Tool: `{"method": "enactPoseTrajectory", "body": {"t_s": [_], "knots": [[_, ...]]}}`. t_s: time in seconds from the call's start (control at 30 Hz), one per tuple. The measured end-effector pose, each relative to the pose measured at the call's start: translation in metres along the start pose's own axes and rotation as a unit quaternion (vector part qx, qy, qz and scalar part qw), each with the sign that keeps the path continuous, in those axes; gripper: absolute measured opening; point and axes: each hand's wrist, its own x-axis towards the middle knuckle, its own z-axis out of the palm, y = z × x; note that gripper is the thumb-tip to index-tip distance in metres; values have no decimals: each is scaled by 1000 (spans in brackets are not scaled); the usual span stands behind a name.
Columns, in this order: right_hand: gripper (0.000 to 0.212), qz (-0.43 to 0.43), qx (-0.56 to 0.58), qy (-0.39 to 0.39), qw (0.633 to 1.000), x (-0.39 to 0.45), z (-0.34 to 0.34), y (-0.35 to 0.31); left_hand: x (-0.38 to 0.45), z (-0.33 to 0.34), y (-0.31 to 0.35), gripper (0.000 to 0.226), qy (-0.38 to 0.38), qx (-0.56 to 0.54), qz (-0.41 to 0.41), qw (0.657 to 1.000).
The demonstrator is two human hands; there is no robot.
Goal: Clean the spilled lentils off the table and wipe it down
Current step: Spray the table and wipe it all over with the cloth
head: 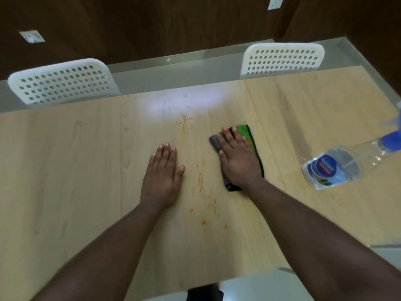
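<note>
I see my right hand [237, 157] pressing flat on the soft, light cloth [246, 135]; left of the cloth lie the orange smears [200, 172], beyond them my left hand [163, 170] open, empty

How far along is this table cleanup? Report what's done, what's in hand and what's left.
Done: no heap of lentils shows on the table, only orange smears and specks. In hand: the right hand presses flat on a green and grey cloth just right of the smears, while the left hand rests flat on the wood. Left: wiping the orange streak between the hands, the specks nearer the person, and the marks further up.
</note>
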Motion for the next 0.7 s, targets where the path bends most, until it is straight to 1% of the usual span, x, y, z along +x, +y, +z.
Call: {"method": "enactPoseTrajectory", "body": {"t_s": [0.07,0.17,0.23,0.3,0.4,0.47,0.53,0.63,0.7], "knots": [[62,-41,5,-11,999,-33,9,-16,-14,2,4,74,-1,0,-7,1000],[59,-100,5,-35,994,-119,16,-32,-40,2,10,76,1,-2,-9,1000],[57,-132,6,-40,990,-173,13,-20,-63,1,10,76,-2,-2,-3,1000],[57,-132,0,-35,991,-201,10,2,-80,2,7,75,-3,-2,4,1000],[57,-74,-4,-12,997,-192,9,17,-90,3,5,73,14,6,3,1000],[58,-16,-9,14,1000,-161,15,8,-87,8,5,73,21,15,2,1000],[58,14,-1,26,1000,-133,22,-13,-87,10,5,71,18,16,5,1000],[60,-15,0,26,1000,-124,35,-55,-87,8,3,71,27,16,5,1000],[60,-52,2,14,999,-153,41,-77,-88,6,5,71,30,9,6,1000]]}}
